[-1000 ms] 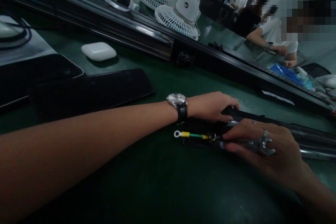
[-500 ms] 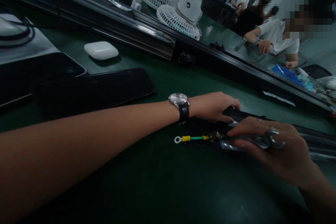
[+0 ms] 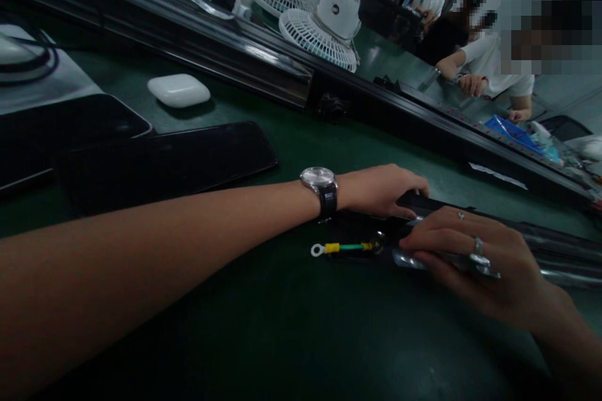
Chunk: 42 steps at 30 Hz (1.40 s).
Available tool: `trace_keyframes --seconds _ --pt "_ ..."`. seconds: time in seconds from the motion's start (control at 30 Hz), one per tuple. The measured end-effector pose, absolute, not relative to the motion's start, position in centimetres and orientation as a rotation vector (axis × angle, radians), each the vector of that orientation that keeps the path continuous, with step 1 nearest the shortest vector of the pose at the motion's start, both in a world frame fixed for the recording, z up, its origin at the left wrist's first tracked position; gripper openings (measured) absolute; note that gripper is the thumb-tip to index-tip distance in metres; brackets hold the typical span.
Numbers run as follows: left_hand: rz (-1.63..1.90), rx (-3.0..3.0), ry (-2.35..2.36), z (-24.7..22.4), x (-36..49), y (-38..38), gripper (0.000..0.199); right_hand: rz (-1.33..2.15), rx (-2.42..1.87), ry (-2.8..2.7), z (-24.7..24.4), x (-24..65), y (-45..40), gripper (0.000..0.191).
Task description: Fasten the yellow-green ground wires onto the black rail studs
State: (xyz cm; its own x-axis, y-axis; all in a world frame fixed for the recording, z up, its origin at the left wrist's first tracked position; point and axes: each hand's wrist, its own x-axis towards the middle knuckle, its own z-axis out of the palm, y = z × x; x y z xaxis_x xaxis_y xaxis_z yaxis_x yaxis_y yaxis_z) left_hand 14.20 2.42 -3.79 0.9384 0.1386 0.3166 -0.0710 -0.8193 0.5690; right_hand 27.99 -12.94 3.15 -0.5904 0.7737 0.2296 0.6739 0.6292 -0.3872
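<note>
My right hand (image 3: pixel 493 263) is closed on a metal wrench (image 3: pixel 485 267), whose open-jaw end sticks out past the fingers, seen nearly edge-on. The wrench's other end is hidden by the fingertips. Just left of those fingertips, a short green wire (image 3: pixel 348 247) with yellow sleeves and a ring terminal (image 3: pixel 318 250) runs to a small metal fastener (image 3: pixel 377 242) on the black rail (image 3: pixel 548 235). My left hand (image 3: pixel 383 191), below a wristwatch, rests closed over the rail's far edge, its thumb on the near side.
Two dark flat devices, one a phone-like slab (image 3: pixel 188 163), lie at left beside a white rounded case (image 3: pixel 179 90). A long dark rail (image 3: pixel 399 109) crosses the green table behind my hands. Beyond it are white fans (image 3: pixel 338 12) and a seated person in white (image 3: pixel 505 69).
My right hand has rolled and drawn slightly back, turning the wrench's jaw end more edge-on. A gap now shows between fingertips and fastener. My left hand stays in place.
</note>
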Motion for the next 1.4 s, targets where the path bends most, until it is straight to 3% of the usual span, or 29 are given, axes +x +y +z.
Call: trace_keyframes --seconds 0.27,0.67,1.1,1.4 --pt "0.474 2.492 0.038 -3.9 14.3 2.3 0.033 0.349 -1.337 -2.296 2.8 28.1 -13.5 0.012" --pt "0.491 2.474 0.060 -3.8 14.2 2.2 0.033 0.354 -1.052 -2.600 3.3 28.5 -12.9 0.022" --pt "0.464 2.452 0.064 -3.9 14.3 2.3 0.041 0.353 -1.310 -2.364 3.1 27.7 -13.6 0.008" --pt "0.468 2.479 0.074 -4.0 14.4 2.3 0.041 0.389 -1.083 -2.464 3.0 27.5 -13.3 0.015"
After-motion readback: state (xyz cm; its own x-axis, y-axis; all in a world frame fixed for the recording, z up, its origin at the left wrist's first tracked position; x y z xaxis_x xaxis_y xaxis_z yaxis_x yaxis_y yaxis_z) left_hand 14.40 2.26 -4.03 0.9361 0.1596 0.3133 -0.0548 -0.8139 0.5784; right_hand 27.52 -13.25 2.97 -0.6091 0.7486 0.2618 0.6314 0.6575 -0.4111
